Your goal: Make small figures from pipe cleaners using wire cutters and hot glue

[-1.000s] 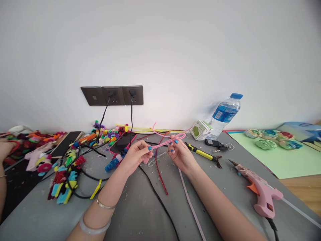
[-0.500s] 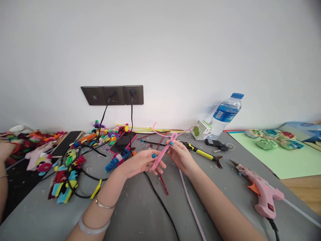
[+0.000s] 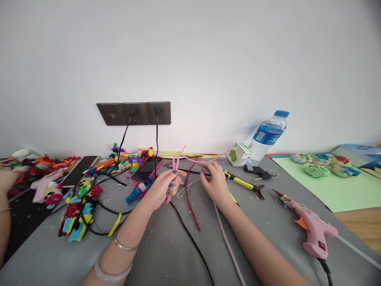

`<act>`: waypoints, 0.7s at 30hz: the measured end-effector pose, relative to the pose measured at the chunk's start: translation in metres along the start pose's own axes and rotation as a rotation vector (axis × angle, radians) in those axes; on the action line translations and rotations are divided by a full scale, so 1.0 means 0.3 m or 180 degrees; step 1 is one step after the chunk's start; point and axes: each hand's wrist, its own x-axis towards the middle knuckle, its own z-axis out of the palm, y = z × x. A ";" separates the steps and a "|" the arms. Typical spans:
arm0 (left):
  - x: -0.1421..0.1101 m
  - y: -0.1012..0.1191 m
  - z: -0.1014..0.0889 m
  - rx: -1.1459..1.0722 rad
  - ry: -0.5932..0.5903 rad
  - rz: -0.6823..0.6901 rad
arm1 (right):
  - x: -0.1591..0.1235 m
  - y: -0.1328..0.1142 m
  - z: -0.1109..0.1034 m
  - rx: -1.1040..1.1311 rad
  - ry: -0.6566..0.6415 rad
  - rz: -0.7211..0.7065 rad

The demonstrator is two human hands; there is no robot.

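My left hand (image 3: pixel 163 187) is closed on a bundle of pink pipe cleaners (image 3: pixel 176 160), held upright with a narrow loop above the fingers and ends below. My right hand (image 3: pixel 216 182) lies low over a tool with yellow-and-black handles (image 3: pixel 239 182). Its thumb and fingers are apart, and the hand covers the tool's middle, so its kind is not clear. Between the hands, a red tinsel pipe cleaner (image 3: pixel 189 200) curves along the table. A pale purple strip (image 3: pixel 228 242) runs under my right wrist.
A pink glue gun (image 3: pixel 315 228) lies at right, near keys (image 3: pixel 264 173), a small box (image 3: pixel 239 154) and a water bottle (image 3: pixel 268 137). Black cables (image 3: pixel 190 234) cross the grey table. Colourful pipe-cleaner figures (image 3: pixel 77 216) lie left, where another person's hand (image 3: pixel 7 180) shows.
My left hand has drawn the pink bundle left and turned it upright. My right hand has let go of the bundle and come down over the yellow-and-black tool.
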 end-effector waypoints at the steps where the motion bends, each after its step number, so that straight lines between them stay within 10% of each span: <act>1: 0.004 -0.001 -0.005 0.0101 0.0161 0.0086 | 0.001 0.019 -0.004 -0.0488 0.0039 0.0167; 8: 0.022 -0.018 -0.014 0.0383 0.0541 0.0397 | 0.004 0.128 -0.030 -0.1934 -0.0275 0.0877; 21: 0.025 -0.023 -0.013 0.0545 0.0535 0.0438 | 0.058 0.144 -0.133 -0.1033 0.0264 0.0174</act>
